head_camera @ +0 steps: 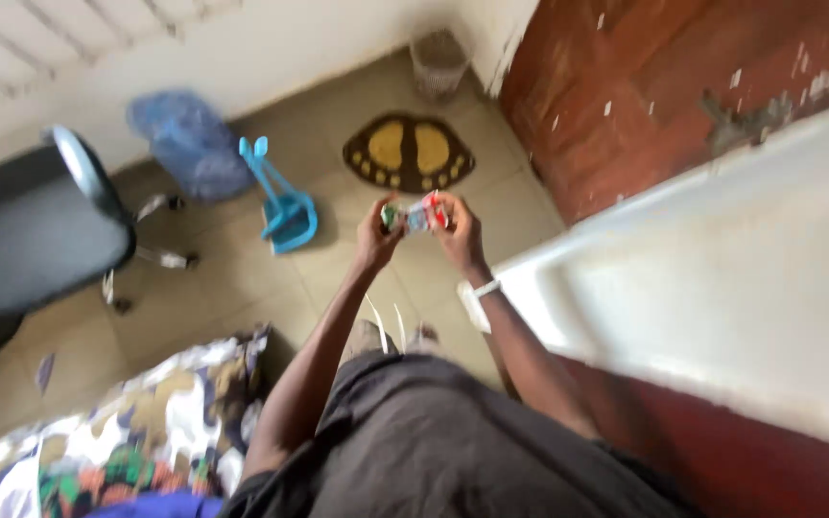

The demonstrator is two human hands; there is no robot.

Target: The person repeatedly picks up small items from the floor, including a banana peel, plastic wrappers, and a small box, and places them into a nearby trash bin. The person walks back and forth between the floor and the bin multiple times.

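Held at frame centre: a small red, white and green packet [416, 215], clamped between left hand [377, 237] and right hand [457, 233]. Beyond it a brown-yellow oval mat [409, 152], blue dustpan [285, 203], blue bag [188, 142], grey chair [40, 228] at left. White ledge [722, 278] crowding right; open tiled floor [232, 278] between.

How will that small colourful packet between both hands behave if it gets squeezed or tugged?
The small packet is probably light and floppy: the left hand and right hand pinch it at opposite ends with fingertips only. Its glossy red, green and white surface suggests thin, somewhat slippery wrapping that may crumple or tear. Blur hides whether anything rigid is inside.
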